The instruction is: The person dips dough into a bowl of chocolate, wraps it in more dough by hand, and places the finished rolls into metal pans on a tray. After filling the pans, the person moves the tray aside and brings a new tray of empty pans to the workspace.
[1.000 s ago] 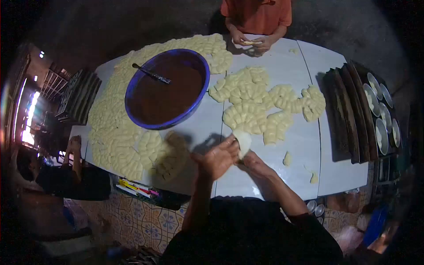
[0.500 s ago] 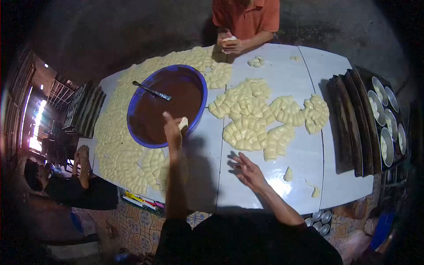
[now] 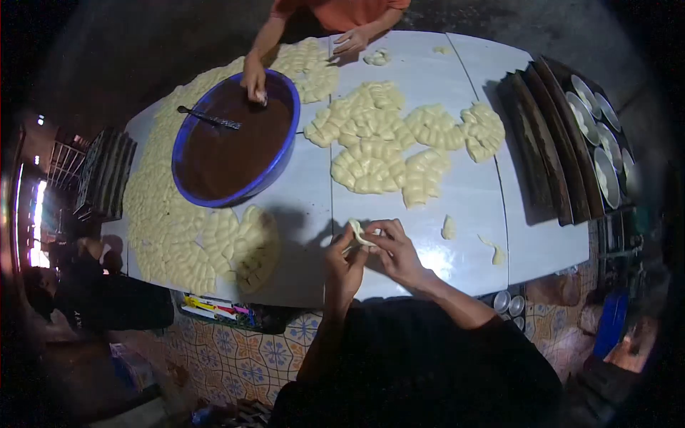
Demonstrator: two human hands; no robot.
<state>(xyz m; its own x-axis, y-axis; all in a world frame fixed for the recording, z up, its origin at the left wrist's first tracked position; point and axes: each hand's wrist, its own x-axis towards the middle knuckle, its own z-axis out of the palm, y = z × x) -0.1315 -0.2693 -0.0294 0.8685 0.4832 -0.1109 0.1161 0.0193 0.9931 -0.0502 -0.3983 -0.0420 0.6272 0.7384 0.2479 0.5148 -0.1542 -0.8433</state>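
Between my two hands, over the front of the white table, is a small piece of pale dough [image 3: 362,233]. My left hand [image 3: 345,265] pinches it from the left, and the fingers of my right hand [image 3: 394,251] grip its right side. A blue basin [image 3: 267,180] of brown filling [image 3: 235,153] stands to the left, a dark-handled utensil [image 3: 208,118] lying in it. Beyond my hands are joined clusters of pale dough [image 3: 369,167]. Two loose dough scraps, one [image 3: 448,227] nearer and one [image 3: 494,250] farther, lie to the right.
Across the table, a co-worker in orange [image 3: 349,11] has one hand [image 3: 254,77] over the basin. Dough pieces [image 3: 168,235] cover the left side. Dark trays [image 3: 546,139] and round metal tins [image 3: 605,146] stand at the right. Another person [image 3: 107,299] is at the left.
My left hand has left the basin and met my right hand, both now on the dough. The co-worker's hands have separated, one reaching over the basin. The whole view has shifted.
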